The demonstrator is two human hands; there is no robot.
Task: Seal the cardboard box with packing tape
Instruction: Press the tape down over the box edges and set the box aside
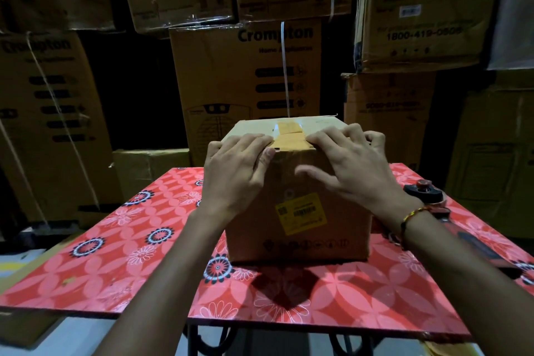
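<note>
- Brown cardboard box [297, 211] stands upright on a table [115, 263] covered in a red flowered pattern, toward the far middle of the top.
- Tan packing tape [290, 136] runs along the middle seam of the box's lid and folds over the near top edge.
- Left hand [234, 173] lies flat over the near-left top corner of the box, fingers straight and spread on the lid just left of the tape, thumb down the near face.
- Right hand [352, 165] lies flat over the near-right top corner, fingers stretched across the lid just right of the tape, thumb reaching out across the near face; neither hand curls round anything.
- Yellow label [302, 214] with a barcode is stuck on the near face of the box, between the two forearms.
- Red and black tape dispenser [427, 193] lies on the table to the right of the box, partly hidden behind the right wrist, which wears a thread bracelet [410, 218].
- Stacked cartons [245, 78] fill the far background, several printed "Crompton".
</note>
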